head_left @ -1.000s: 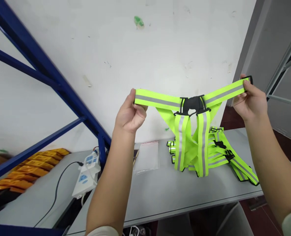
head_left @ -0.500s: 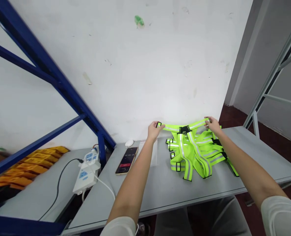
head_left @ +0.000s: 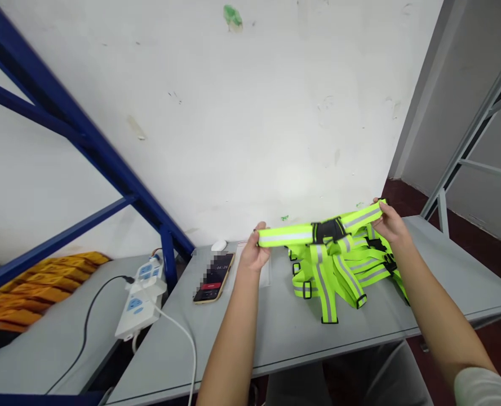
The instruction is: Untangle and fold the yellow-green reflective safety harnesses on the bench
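A neon yellow-green reflective strap harness point(head_left: 286, 235) with a black centre piece is stretched between my hands above the grey table. My left hand point(head_left: 256, 248) is closed on its left end, and my right hand point(head_left: 389, 221) grips the right end. Two of its straps hang down in front, one ending in a black buckle. Beneath and behind it lies a pile of similar green straps point(head_left: 371, 268) with silver stripes and black buckles, partly hidden by the held one.
On the grey table point(head_left: 284, 327) lie a phone point(head_left: 214, 277), a white round object point(head_left: 218, 245) and a flat clear bag point(head_left: 265, 274). A power strip point(head_left: 142, 296) with cables, orange-yellow packets point(head_left: 34, 287) and a blue frame point(head_left: 106, 160) stand left. The white wall rises behind.
Both hands have moved farther apart and nearer, pulling the harness's top band wider. The band and black centre piece look larger, and the hanging straps have shifted. The view has moved slightly.
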Tool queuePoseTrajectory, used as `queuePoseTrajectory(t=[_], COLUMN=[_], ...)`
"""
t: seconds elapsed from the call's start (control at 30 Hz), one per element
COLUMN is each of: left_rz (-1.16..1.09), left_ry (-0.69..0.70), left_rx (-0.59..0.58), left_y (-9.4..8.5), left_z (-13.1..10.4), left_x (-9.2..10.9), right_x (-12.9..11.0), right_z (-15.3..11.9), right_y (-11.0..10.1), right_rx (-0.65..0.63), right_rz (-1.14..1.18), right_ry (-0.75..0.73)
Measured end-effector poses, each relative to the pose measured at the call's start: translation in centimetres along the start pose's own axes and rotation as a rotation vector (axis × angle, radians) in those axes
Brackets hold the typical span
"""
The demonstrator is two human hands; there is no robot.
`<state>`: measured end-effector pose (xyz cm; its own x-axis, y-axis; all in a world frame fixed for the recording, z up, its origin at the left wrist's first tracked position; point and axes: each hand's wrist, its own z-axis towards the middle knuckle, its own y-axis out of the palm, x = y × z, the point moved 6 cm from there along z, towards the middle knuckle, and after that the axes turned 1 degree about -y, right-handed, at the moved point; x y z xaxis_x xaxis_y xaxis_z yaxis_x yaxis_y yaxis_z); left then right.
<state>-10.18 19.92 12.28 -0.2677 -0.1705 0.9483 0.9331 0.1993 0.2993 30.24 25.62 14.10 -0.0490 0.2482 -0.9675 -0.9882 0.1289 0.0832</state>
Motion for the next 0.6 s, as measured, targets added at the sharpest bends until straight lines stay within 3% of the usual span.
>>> queuePoseTrajectory(t=[0.27, 0.6], left_rz=[0.182, -0.034], left_ry=[0.084, -0.016], left_rx=[0.371, 0.347], left_y=[-1.1, -0.3], left_z=[-1.4, -1.8], left_x=[-5.3, -8.7], right_x=[6.5, 6.1], right_z=[-0.3, -0.8], right_y=[1.1, 3.2], right_rx=[0.137, 0.226], right_rz=[-0.201, -0.400], right_ry=[0.041, -0.123])
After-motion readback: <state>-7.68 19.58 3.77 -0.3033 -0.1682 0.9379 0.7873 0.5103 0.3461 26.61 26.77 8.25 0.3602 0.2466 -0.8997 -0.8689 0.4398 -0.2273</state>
